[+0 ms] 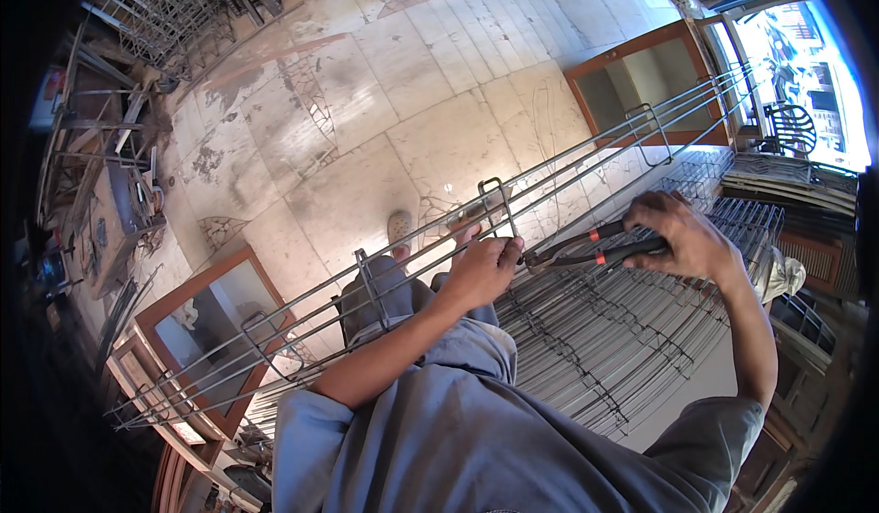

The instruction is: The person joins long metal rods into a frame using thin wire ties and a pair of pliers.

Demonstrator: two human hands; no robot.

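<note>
A long, narrow rebar cage [499,203] of thin steel rods and bent rectangular stirrups runs diagonally in front of me, from lower left to upper right. My left hand [485,273] is closed on it beside a middle stirrup, thumb and fingers pinched together. In my right hand [685,236] are pincers [595,258] with dark handles and red bands. The handles stand spread, and the jaws are at the cage close to my left fingertips. Whether the jaws grip a wire there is too small to tell.
More wire cages [623,339] lie stacked to my right. Wood-framed glass panels stand at the lower left [220,339] and upper right [641,82]. Metal racks and scrap [110,165] line the left side. A shod foot [400,229] shows on the tiled floor [421,82] below the cage.
</note>
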